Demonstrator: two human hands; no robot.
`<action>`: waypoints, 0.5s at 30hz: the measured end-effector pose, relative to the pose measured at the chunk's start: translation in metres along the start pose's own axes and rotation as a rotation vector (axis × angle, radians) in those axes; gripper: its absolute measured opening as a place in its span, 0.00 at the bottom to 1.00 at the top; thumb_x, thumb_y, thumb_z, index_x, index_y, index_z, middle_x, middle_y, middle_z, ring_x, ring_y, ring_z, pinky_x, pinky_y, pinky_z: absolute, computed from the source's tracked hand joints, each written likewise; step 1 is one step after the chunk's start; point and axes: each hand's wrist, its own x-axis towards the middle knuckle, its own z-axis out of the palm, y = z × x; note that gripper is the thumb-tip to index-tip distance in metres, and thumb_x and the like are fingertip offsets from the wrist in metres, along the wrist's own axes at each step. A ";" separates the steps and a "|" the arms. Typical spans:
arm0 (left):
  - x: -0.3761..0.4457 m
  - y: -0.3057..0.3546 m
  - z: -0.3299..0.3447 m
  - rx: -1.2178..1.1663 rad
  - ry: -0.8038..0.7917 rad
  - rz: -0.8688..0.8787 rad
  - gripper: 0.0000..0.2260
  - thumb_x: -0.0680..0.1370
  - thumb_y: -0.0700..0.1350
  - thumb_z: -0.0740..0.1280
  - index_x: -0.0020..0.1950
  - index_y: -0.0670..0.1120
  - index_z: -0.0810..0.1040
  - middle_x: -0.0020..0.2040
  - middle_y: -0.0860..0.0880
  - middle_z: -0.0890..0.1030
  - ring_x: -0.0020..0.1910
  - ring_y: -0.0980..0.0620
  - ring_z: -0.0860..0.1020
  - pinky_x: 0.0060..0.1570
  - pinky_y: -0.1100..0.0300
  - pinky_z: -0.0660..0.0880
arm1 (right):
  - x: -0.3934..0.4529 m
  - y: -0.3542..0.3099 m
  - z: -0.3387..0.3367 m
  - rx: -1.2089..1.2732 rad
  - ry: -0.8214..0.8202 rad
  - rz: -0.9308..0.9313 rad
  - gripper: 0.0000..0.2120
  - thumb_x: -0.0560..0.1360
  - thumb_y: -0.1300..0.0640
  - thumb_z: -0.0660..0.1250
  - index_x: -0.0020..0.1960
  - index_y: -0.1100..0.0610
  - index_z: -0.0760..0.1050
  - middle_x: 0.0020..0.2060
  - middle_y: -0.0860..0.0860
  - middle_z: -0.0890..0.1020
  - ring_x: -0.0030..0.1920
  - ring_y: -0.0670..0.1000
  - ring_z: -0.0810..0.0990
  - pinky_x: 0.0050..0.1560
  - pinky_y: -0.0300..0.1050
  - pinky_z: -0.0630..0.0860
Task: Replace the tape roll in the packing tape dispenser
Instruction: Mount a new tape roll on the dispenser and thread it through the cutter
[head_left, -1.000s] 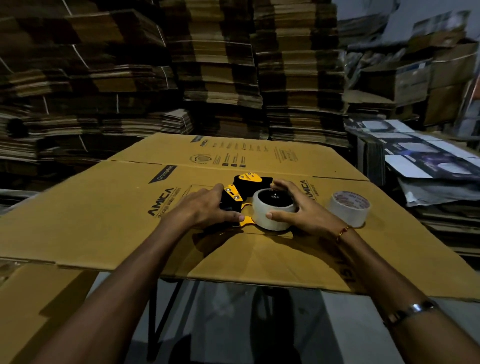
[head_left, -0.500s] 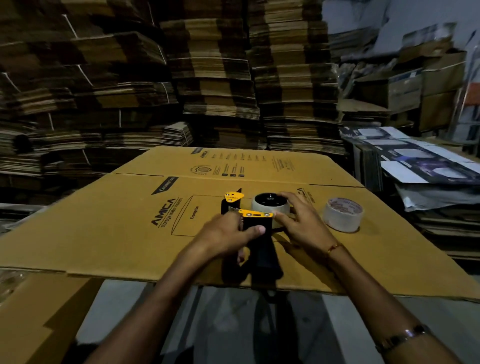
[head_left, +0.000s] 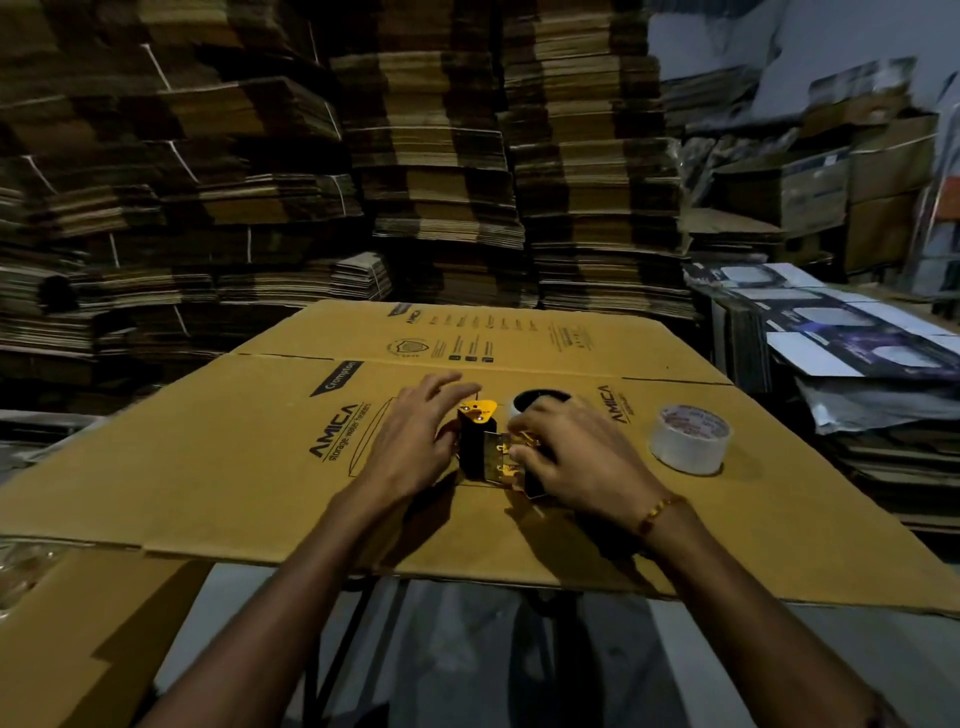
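The black and yellow tape dispenser (head_left: 475, 441) stands on a flattened cardboard box (head_left: 208, 467) in front of me. A white tape roll (head_left: 522, 404) sits on it at the far side, mostly hidden behind my right hand. My left hand (head_left: 415, 447) rests against the dispenser's left side with its fingers stretched forward. My right hand (head_left: 571, 457) has its fingers curled and pinches the metal and yellow front part of the dispenser. A second white tape roll (head_left: 688, 439) lies flat on the cardboard to the right, apart from both hands.
Tall stacks of flattened cartons (head_left: 415, 156) fill the background. Printed sheets (head_left: 857, 338) are piled at the right. The cardboard's near edge (head_left: 467, 577) overhangs a dark stand, with another carton (head_left: 78, 623) at lower left.
The dispenser has been turned and now stands between my hands. My left hand has loosened from its grip and spread its fingers. My right hand has moved from the roll to the dispenser's front.
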 end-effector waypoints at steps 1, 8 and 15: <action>0.004 -0.004 -0.001 0.014 -0.089 0.029 0.24 0.79 0.38 0.62 0.74 0.56 0.68 0.75 0.54 0.65 0.72 0.52 0.63 0.70 0.54 0.60 | 0.002 -0.006 0.003 -0.042 -0.016 -0.002 0.14 0.80 0.47 0.62 0.64 0.48 0.73 0.61 0.47 0.75 0.61 0.52 0.71 0.61 0.54 0.70; 0.002 -0.017 -0.003 0.123 -0.172 0.110 0.20 0.81 0.46 0.57 0.73 0.55 0.67 0.71 0.54 0.69 0.70 0.54 0.63 0.68 0.53 0.65 | 0.011 0.001 0.007 0.222 -0.139 -0.021 0.13 0.81 0.60 0.61 0.64 0.50 0.72 0.60 0.49 0.77 0.58 0.51 0.75 0.57 0.52 0.75; -0.016 -0.012 0.002 0.318 -0.087 0.117 0.29 0.78 0.66 0.49 0.75 0.56 0.63 0.73 0.54 0.67 0.70 0.53 0.65 0.62 0.53 0.70 | 0.016 0.014 0.001 0.254 -0.316 -0.145 0.12 0.81 0.63 0.58 0.51 0.49 0.77 0.55 0.45 0.74 0.57 0.47 0.71 0.57 0.45 0.69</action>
